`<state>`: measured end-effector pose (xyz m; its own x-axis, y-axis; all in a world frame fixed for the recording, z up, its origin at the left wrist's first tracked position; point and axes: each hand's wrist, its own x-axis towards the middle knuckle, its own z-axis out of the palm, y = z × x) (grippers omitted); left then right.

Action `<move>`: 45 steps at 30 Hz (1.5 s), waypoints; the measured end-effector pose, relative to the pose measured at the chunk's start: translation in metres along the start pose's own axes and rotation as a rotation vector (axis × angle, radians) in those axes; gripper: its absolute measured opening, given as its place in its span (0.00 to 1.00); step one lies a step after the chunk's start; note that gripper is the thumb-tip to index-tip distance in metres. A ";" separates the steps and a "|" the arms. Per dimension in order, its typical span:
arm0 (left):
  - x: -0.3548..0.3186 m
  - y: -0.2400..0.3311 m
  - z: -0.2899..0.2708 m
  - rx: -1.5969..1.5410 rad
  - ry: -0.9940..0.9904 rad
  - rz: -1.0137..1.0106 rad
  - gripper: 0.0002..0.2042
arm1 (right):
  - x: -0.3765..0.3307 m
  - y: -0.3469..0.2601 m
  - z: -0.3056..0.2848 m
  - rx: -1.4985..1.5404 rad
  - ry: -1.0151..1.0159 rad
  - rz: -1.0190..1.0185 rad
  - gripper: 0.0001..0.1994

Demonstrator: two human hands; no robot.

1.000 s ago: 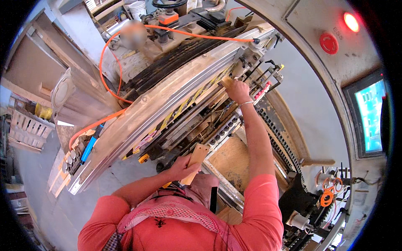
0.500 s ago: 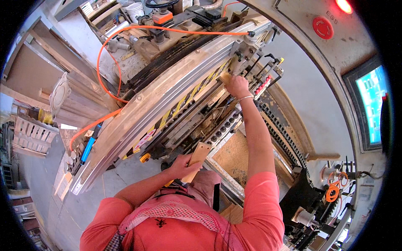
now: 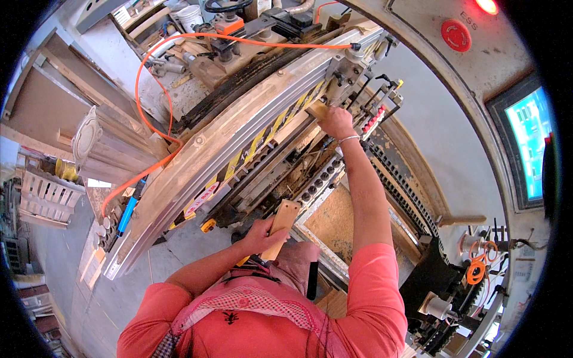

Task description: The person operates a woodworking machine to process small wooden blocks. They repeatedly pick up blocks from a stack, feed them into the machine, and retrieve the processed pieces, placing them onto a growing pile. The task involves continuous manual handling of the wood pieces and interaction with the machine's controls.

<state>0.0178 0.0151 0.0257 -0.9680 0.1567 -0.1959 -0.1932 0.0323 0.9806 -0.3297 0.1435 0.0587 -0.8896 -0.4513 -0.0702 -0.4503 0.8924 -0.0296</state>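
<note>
My left hand [image 3: 258, 237] is closed round a flat wooden board [image 3: 283, 222] with small holes near its end, held tilted close to my body. With the arm stretched out, my right hand [image 3: 337, 122] grips a second wooden piece [image 3: 317, 110] at the far part of the machine. That piece lies beside the metal clamp assembly [image 3: 341, 80], next to the yellow-and-black striped rail [image 3: 258, 142]. My fingers hide part of it, and whether it touches the clamp I cannot tell.
A row of black knobs [image 3: 319, 182] runs between my hands. An orange hose [image 3: 250, 40] arcs over the long beam [image 3: 197, 142]. At right are a red stop button [image 3: 456, 36] and a lit screen [image 3: 529, 140]. A sawdust-covered panel [image 3: 334, 224] sits below my right forearm.
The wooden piece in my right hand has shifted slightly left. My left hand keeps its hold on the board, almost unmoved. The whole view has shifted a little.
</note>
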 end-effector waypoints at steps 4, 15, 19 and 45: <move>0.001 -0.009 0.000 0.007 0.001 0.030 0.12 | -0.008 -0.010 0.001 -0.006 0.019 -0.019 0.12; 0.004 -0.006 -0.001 -0.007 -0.022 0.022 0.11 | -0.006 -0.009 0.005 0.020 0.067 -0.025 0.10; 0.003 -0.007 0.000 -0.021 -0.018 -0.009 0.11 | -0.001 -0.009 0.008 0.021 0.028 -0.014 0.19; 0.003 -0.008 0.000 0.014 -0.033 -0.001 0.12 | 0.001 -0.015 0.008 0.089 0.043 0.105 0.12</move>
<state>0.0160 0.0151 0.0173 -0.9620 0.1889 -0.1972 -0.1918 0.0466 0.9803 -0.3228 0.1300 0.0509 -0.9349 -0.3533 -0.0352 -0.3475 0.9309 -0.1124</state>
